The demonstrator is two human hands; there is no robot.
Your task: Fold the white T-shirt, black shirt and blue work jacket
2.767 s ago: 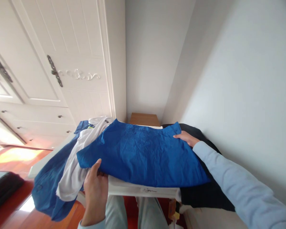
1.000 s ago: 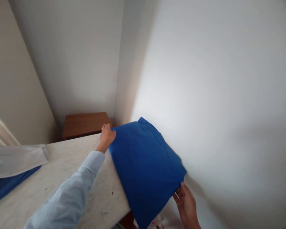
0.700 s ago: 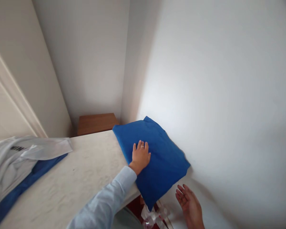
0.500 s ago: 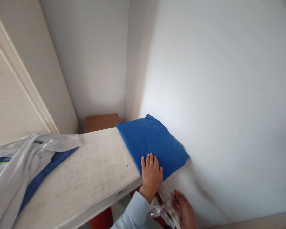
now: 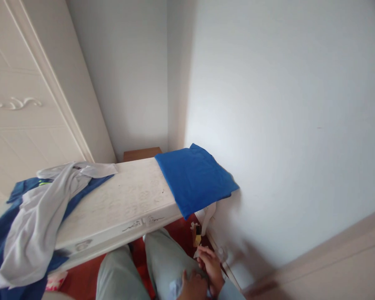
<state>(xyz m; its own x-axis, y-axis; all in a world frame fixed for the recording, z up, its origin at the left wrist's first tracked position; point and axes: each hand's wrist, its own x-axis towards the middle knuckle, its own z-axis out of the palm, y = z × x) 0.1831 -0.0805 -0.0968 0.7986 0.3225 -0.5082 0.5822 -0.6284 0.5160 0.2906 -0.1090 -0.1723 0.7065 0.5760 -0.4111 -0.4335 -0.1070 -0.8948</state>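
Note:
A folded blue cloth (image 5: 195, 179) lies on the right end of the white table (image 5: 128, 187), with one corner hanging over the front edge. My left hand (image 5: 193, 286) is low over my right thigh, off the cloth, its fingers partly hidden and blurred. Close against it is my right hand (image 5: 210, 266), fingers bent together around something I cannot make out. Neither hand touches the blue cloth. A grey-white garment (image 5: 40, 225) lies crumpled over a darker blue one (image 5: 81, 196) on the table's left part.
Behind the table stands a brown wooden piece (image 5: 142, 154), with a white cabinet (image 5: 50, 83) at the left. The white wall (image 5: 268, 125) rises just right of the cloth. Under the table are a red floor (image 5: 84, 275) and small items near the table leg (image 5: 208, 218).
My left hand has left the blue cloth and moved down beside my right hand. The view has shifted, showing more of my legs and the floor. The clear plastic near my right hand is no longer distinct.

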